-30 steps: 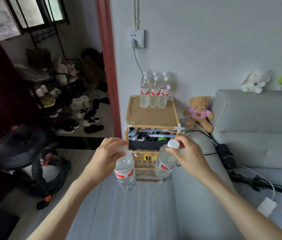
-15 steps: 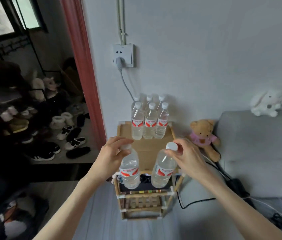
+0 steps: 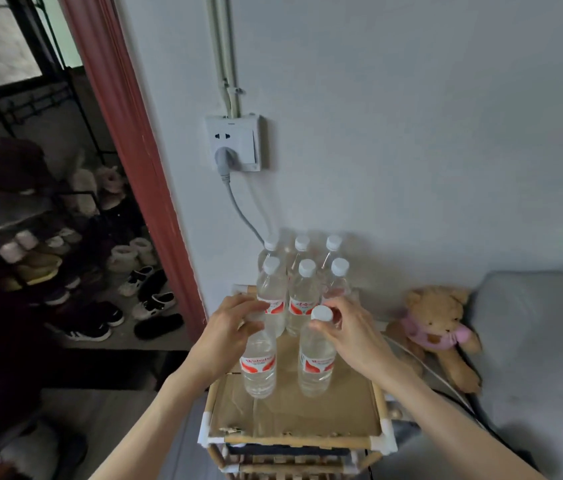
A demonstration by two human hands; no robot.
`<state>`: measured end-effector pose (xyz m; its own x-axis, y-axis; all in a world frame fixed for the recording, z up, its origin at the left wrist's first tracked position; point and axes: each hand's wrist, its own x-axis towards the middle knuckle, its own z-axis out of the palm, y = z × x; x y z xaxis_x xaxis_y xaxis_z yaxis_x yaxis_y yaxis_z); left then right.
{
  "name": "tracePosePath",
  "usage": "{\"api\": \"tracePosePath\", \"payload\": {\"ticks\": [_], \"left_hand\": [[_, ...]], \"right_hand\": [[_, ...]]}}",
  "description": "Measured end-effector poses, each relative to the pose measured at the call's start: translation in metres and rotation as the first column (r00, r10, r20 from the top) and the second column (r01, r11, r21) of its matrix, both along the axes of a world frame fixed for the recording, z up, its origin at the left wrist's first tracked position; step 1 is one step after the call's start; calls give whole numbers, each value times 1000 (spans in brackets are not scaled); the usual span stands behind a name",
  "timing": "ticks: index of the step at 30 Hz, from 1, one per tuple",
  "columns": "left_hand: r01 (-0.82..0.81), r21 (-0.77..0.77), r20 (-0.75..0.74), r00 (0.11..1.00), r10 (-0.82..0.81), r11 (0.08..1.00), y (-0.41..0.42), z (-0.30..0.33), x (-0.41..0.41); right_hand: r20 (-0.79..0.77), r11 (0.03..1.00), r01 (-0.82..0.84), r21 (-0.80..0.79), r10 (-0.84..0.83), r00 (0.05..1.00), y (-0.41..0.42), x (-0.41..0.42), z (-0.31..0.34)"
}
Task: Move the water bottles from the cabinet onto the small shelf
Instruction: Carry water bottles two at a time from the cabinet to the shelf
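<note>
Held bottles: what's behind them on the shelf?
Behind the two held bottles stand six more bottles in two rows by the wall. The hands cover their lower parts.

Clear glossy plastic water bottles [image 3: 260, 362] on the matt cardboard top of a bamboo small shelf [image 3: 307, 441].

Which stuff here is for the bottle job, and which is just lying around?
For the job:
left hand holding left bottle
right hand holding right bottle
six bottles already placed
small shelf

Lying about:
teddy bear
wall socket
shoes
</note>
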<state>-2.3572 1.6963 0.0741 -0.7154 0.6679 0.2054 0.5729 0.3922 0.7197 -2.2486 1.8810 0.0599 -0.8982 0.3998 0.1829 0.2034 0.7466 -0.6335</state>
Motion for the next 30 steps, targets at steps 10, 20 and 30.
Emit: {"api": "tracePosePath", "payload": {"ticks": [10,20,30], "left_hand": [[-29,-6,25,999,29,1000,35,-18,-25],[174,44,57,983,-176,984,15,-30,-35],[38,33,88,995,-41,999,28,-25,-42]], "right_hand": [[11,998,-8,64,8,1000,20,-34,-20],[41,977,-146,-154,155,987,19,-17,-24],[23,999,-35,7,35,999,20,-25,-24]]}}
